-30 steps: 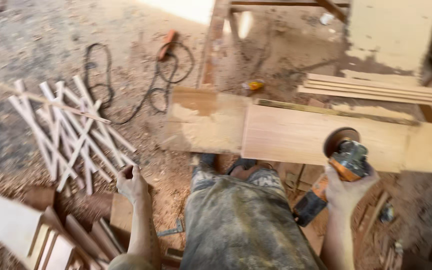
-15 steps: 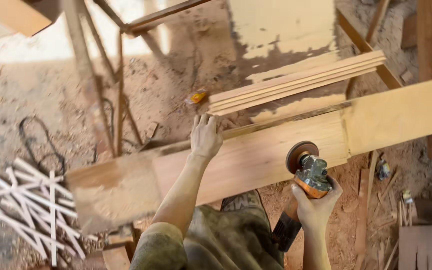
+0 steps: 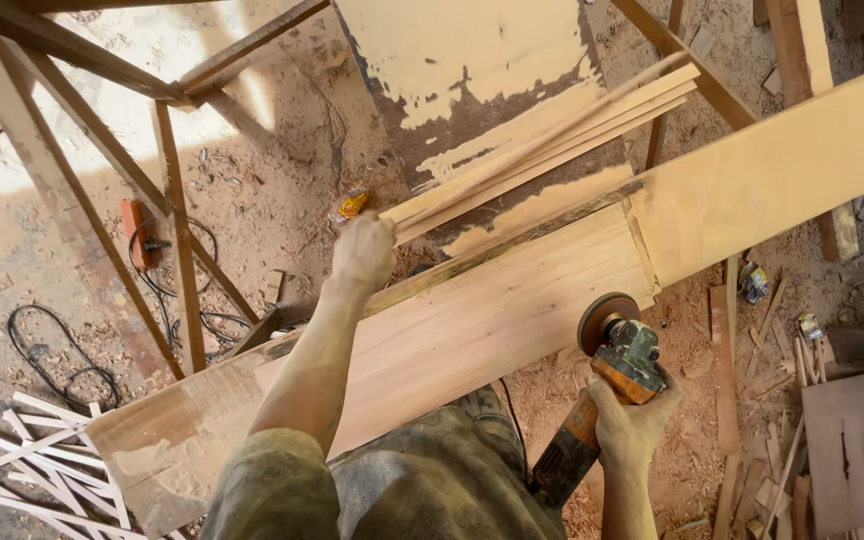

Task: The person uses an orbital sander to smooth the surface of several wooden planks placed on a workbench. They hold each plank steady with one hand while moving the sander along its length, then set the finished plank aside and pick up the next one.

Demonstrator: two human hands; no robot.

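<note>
A long pale wooden plank (image 3: pixel 492 310) lies slanted across in front of me, and a second board (image 3: pixel 782 170) continues it up to the right. My left hand (image 3: pixel 364 250) reaches over the plank's far edge, fingers curled at the near ends of a bundle of thin wooden slats (image 3: pixel 542 160). Whether it grips one I cannot tell. My right hand (image 3: pixel 632 425) holds an orange angle grinder (image 3: pixel 607 370) by its body, with the sanding disc (image 3: pixel 604 320) just off the plank's near edge.
Sawdust covers the ground. A wooden frame of slanted bars (image 3: pixel 167 200) stands to the left, with an orange tool and black cable (image 3: pixel 142 235) beyond it. White slats (image 3: pixel 32 470) lie at lower left. Offcuts and a small board (image 3: pixel 852 450) lie to the right.
My left hand rose from beside my leg, went onto the plank, then reached on to the slat ends. The view swung left and closer. The grinder stayed in my right hand.
</note>
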